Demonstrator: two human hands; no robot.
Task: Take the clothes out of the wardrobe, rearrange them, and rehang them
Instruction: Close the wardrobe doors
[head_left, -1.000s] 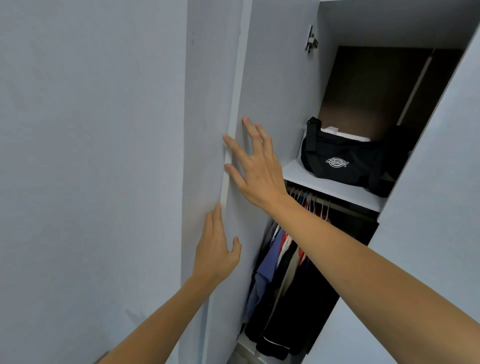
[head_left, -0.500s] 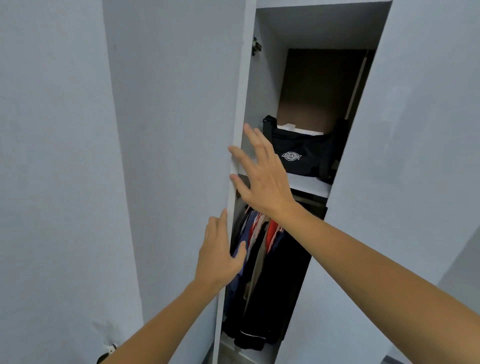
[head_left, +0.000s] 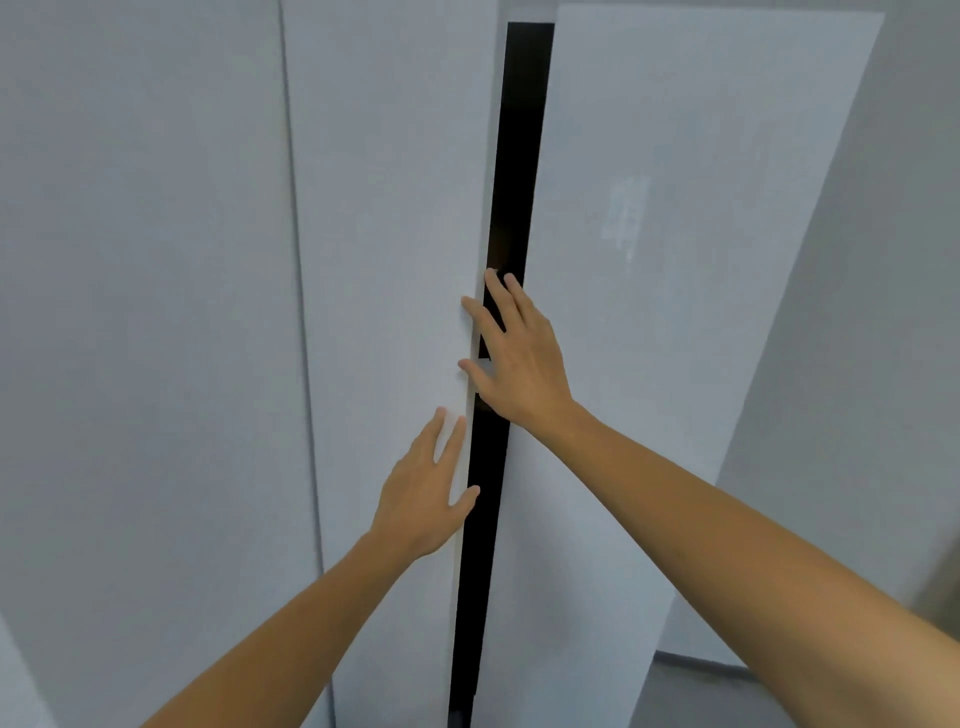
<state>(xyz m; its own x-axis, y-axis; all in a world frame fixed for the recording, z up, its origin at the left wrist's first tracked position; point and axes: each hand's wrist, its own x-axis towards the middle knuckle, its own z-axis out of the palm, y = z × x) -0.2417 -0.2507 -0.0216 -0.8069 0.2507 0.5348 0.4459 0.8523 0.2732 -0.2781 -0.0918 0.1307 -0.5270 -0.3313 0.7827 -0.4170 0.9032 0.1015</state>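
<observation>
Both my arms reach forward. My left hand (head_left: 423, 499) lies flat with straight fingers on the front of the left wardrobe door (head_left: 395, 234), near its free edge, thumb at that edge. My right hand (head_left: 519, 358) sits higher, fingers spread, its fingertips (head_left: 470, 304) on the same door's edge while the palm spans the dark gap (head_left: 511, 171) before the right door (head_left: 675, 312). Neither hand grips anything. Half a second ago the left door stood wide, showing a black bag on the shelf and the hanging clothes; now only a narrow black slit remains, and the clothes inside the wardrobe are hidden from view.
</observation>
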